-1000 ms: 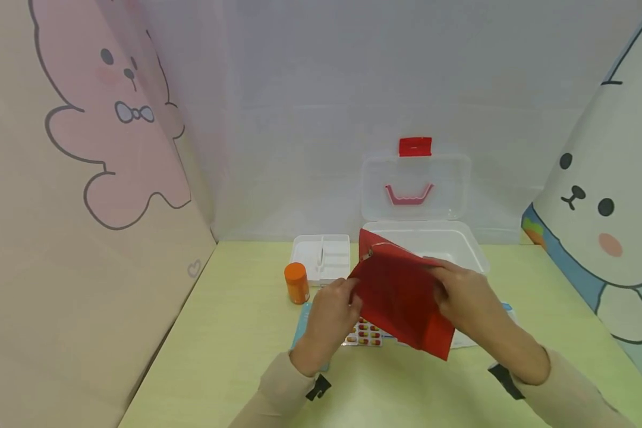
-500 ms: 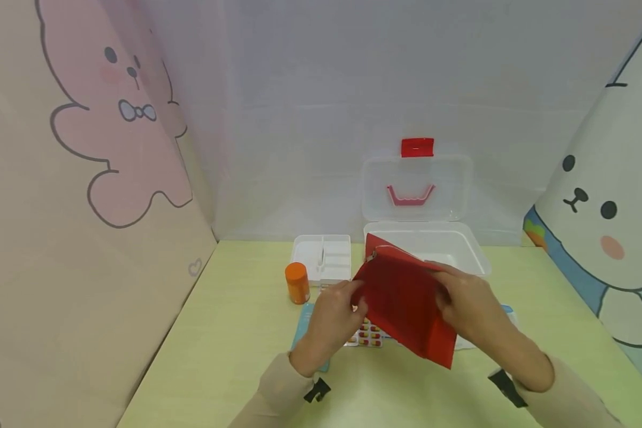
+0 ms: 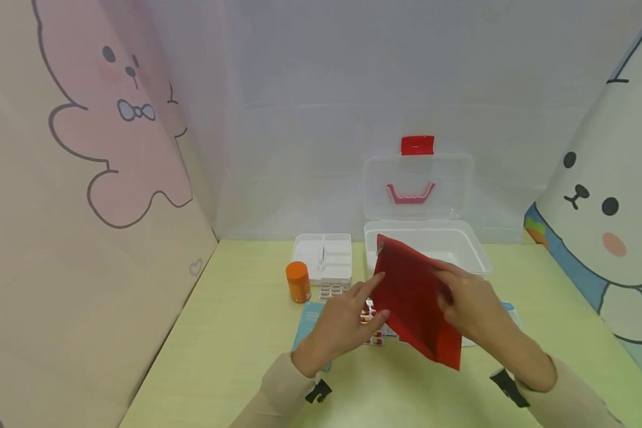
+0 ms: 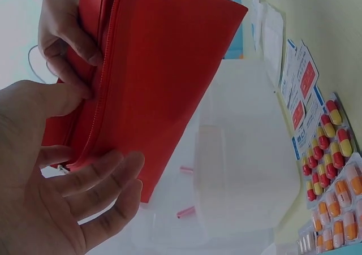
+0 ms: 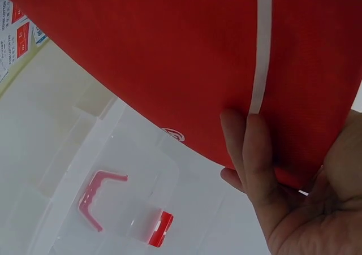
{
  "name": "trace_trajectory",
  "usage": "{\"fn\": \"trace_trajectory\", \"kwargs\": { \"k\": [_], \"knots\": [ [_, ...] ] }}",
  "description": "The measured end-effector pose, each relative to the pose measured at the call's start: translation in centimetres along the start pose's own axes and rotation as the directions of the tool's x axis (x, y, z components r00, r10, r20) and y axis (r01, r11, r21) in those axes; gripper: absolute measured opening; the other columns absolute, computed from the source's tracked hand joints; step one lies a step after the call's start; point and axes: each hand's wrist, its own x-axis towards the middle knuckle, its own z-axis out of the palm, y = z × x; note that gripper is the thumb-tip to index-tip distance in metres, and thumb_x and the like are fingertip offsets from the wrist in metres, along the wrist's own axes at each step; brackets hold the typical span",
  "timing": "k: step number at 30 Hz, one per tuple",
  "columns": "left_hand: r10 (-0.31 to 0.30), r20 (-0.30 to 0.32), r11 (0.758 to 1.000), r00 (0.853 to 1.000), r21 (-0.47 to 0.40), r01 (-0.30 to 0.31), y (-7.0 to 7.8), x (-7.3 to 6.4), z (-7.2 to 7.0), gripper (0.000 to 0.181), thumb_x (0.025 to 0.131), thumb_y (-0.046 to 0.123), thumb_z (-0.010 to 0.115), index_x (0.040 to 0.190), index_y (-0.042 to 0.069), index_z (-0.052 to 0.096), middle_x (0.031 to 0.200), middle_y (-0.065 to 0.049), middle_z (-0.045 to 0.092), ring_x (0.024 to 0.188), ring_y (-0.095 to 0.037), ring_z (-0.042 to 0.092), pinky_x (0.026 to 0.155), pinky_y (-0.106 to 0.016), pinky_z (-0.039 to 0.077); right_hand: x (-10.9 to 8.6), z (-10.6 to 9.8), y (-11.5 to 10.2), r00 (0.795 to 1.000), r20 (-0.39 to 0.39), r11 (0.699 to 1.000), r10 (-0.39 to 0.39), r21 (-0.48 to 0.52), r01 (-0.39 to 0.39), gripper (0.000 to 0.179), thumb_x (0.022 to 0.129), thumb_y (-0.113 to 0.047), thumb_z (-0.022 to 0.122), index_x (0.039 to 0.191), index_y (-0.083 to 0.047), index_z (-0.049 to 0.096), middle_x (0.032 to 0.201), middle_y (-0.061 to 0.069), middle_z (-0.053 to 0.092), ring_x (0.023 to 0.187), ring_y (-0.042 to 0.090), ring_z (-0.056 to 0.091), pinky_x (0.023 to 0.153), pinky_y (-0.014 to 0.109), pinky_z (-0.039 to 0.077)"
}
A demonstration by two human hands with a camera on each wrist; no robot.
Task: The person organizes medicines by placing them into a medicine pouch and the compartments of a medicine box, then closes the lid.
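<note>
A red zip pouch (image 3: 414, 297) hangs tilted above the table, in front of an open plastic box. My right hand (image 3: 471, 306) holds its right side. In the right wrist view, the right fingers (image 5: 260, 153) lie against the pouch beside a white stripe. At the pouch's left end is my left hand (image 3: 345, 321), with thumb and forefinger stretched out to it. The left wrist view shows the left fingers (image 4: 107, 187) spread loosely beside the end of the zipper (image 4: 106, 57), near its metal pull (image 4: 62, 168). The pouch hides its own inside.
Behind the pouch stands the white box (image 3: 462, 252), its clear lid (image 3: 449, 178) raised. A white divided tray (image 3: 337, 255) and an orange bottle (image 3: 298, 284) are at left. Capsule blister packs (image 4: 328, 153), a light blue packet (image 3: 305, 327) and iodine cotton pad packets (image 5: 22, 37) lie nearby.
My left hand has loosened its grip on the pouch's left edge, and its fingers have straightened. The pouch has shifted slightly right, with my right hand still holding it.
</note>
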Motion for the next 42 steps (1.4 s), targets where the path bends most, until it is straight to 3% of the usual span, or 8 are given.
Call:
{"fn": "trace_trajectory", "kwargs": {
  "k": [8,14,19,23,26,33,38,42],
  "knots": [
    [-0.083,-0.036,0.993,0.996,-0.083,0.079,-0.6,-0.3,-1.1,0.055,0.094,0.038,0.062,0.144,0.018,0.047,0.111,0.002,0.065,0.087,-0.013,0.065,0.059,-0.012,0.045,-0.2,-0.4,0.7,0.999,0.0,0.999,0.048,0.001,-0.048,0.04,0.079,0.0,0.072,0.118,0.004,0.063,0.122,0.023,0.063,0.085,0.033,0.063,0.064,0.044,0.059],
    [-0.149,-0.045,0.989,0.988,-0.028,0.148,-2.2,-1.3,-1.6,0.054,0.092,0.036,0.066,0.14,0.017,0.051,0.123,0.0,0.065,0.103,-0.016,0.066,0.076,-0.026,0.056,-0.4,-0.7,1.1,0.997,-0.004,0.997,0.076,0.015,-0.075,0.041,0.08,0.0,0.07,0.12,0.005,0.063,0.119,0.025,0.063,0.078,0.03,0.062,0.06,0.041,0.059],
    [-0.202,0.008,0.979,0.979,0.012,0.201,-3.5,-2.3,-1.5,0.055,0.092,0.04,0.066,0.141,0.019,0.051,0.135,-0.001,0.06,0.119,-0.02,0.061,0.093,-0.038,0.055,-0.7,-0.9,1.3,0.994,0.009,0.993,0.111,0.024,-0.112,0.043,0.081,-0.001,0.07,0.123,0.006,0.061,0.12,0.025,0.063,0.082,0.032,0.062,0.061,0.043,0.059],
    [-0.246,0.074,0.968,0.966,0.072,0.241,-4.7,-3.5,-1.1,0.061,0.09,0.043,0.067,0.143,0.021,0.048,0.141,-0.001,0.055,0.127,-0.022,0.055,0.099,-0.043,0.051,-1.0,-0.9,1.4,0.993,0.006,0.993,0.114,0.019,-0.114,0.043,0.082,-0.002,0.069,0.123,0.006,0.061,0.121,0.025,0.063,0.083,0.032,0.062,0.061,0.042,0.059],
    [-0.305,0.117,0.951,0.945,0.098,0.295,-5.5,-4.6,-0.7,0.066,0.088,0.043,0.069,0.145,0.019,0.046,0.144,-0.004,0.052,0.129,-0.025,0.053,0.099,-0.047,0.051,-1.1,-1.0,1.4,0.993,0.001,0.993,0.114,0.021,-0.114,0.043,0.082,-0.002,0.069,0.123,0.006,0.061,0.12,0.025,0.062,0.083,0.033,0.062,0.061,0.043,0.059],
    [-0.453,0.256,0.892,0.854,0.125,0.435,-7.1,-6.6,0.3,0.082,0.082,0.046,0.075,0.148,0.013,0.04,0.148,-0.012,0.047,0.135,-0.034,0.046,0.1,-0.056,0.048,-1.1,-0.9,1.4,0.994,-0.017,0.994,0.108,0.015,-0.108,0.043,0.082,-0.002,0.069,0.123,0.007,0.061,0.124,0.027,0.061,0.086,0.037,0.063,0.064,0.045,0.059],
    [-0.505,0.246,0.863,0.827,0.144,0.484,-7.8,-7.3,0.9,0.083,0.08,0.046,0.077,0.146,0.009,0.042,0.147,-0.016,0.048,0.132,-0.037,0.048,0.098,-0.058,0.048,-1.2,-0.8,1.5,0.994,-0.019,0.995,0.104,0.01,-0.104,0.043,0.081,-0.002,0.069,0.123,0.008,0.06,0.125,0.027,0.061,0.088,0.038,0.063,0.065,0.046,0.059],
    [-0.56,0.251,0.829,0.79,0.152,0.539,-8.2,-7.7,1.7,0.09,0.078,0.048,0.078,0.146,0.003,0.041,0.144,-0.023,0.047,0.121,-0.04,0.054,0.091,-0.057,0.052,-1.3,-0.7,1.6,0.994,-0.016,0.994,0.109,0.016,-0.108,0.043,0.081,-0.002,0.069,0.122,0.007,0.061,0.124,0.027,0.061,0.088,0.038,0.062,0.065,0.046,0.059]
  ]
}}
